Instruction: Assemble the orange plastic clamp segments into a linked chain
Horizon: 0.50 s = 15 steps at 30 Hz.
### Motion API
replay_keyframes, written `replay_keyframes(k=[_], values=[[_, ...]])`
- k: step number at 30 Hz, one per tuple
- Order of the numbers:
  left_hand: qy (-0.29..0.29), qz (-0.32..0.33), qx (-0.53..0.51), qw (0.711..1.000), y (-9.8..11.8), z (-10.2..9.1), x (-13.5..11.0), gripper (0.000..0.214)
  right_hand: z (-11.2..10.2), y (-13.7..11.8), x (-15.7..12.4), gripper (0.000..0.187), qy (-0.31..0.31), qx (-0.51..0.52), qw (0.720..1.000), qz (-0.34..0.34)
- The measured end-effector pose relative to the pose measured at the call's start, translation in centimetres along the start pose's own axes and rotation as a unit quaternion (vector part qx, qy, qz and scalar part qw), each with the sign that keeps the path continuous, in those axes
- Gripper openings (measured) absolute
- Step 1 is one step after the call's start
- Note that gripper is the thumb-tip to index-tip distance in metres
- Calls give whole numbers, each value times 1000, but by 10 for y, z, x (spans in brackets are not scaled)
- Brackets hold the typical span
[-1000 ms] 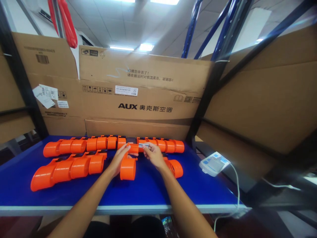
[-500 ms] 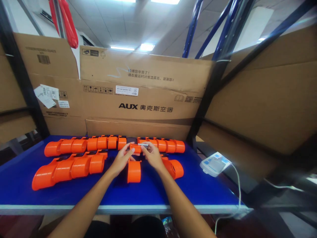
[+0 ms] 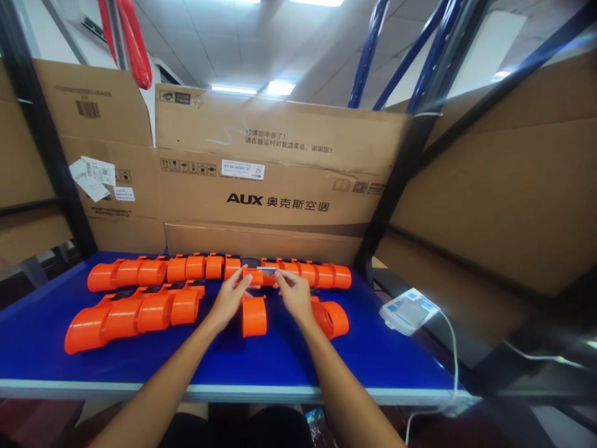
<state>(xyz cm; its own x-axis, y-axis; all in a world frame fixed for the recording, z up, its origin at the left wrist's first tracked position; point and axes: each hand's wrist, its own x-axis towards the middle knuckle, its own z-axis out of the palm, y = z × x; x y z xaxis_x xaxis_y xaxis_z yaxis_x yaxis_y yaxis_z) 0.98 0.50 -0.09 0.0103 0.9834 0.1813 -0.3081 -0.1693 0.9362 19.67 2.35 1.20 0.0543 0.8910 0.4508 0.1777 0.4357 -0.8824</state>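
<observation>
My left hand [image 3: 229, 300] is closed around a small orange plastic part [image 3: 254, 278], gripping it between thumb and fingers. My right hand [image 3: 295, 298] pinches a thin, flat greyish piece [image 3: 267, 270], which lies against or just over the top of the orange part; whether the two are joined I cannot tell. Just below the hands an orange plastic cup [image 3: 254, 317] rests on the blue table. Beside my right wrist lies another orange piece [image 3: 334, 320] with a hole in its side, partly covered by the arm.
Several orange cups with dark tops form a front-left row [image 3: 124, 314] and back rows [image 3: 186, 269] on the blue table [image 3: 177, 370]. A white device [image 3: 410, 311] with a cable [image 3: 453, 348] sits at the right edge. A cardboard wall [image 3: 200, 205] and dark posts [image 3: 396, 180] enclose the back.
My right hand has shifted slightly right, away from the left, and more of the thin flat piece shows between them. The view has moved a little.
</observation>
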Motion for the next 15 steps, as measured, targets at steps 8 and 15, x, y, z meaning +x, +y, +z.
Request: replay_keyframes(k=[8, 15], values=[[-15, -10, 3, 1000, 0, 0, -4, 73, 1, -4, -6, 36, -94, -47, 990, -96], [-35, -18, 11, 999, -1, -1, -5, 66, -4, -19, -9, 27, -168, -84, 971, -147]])
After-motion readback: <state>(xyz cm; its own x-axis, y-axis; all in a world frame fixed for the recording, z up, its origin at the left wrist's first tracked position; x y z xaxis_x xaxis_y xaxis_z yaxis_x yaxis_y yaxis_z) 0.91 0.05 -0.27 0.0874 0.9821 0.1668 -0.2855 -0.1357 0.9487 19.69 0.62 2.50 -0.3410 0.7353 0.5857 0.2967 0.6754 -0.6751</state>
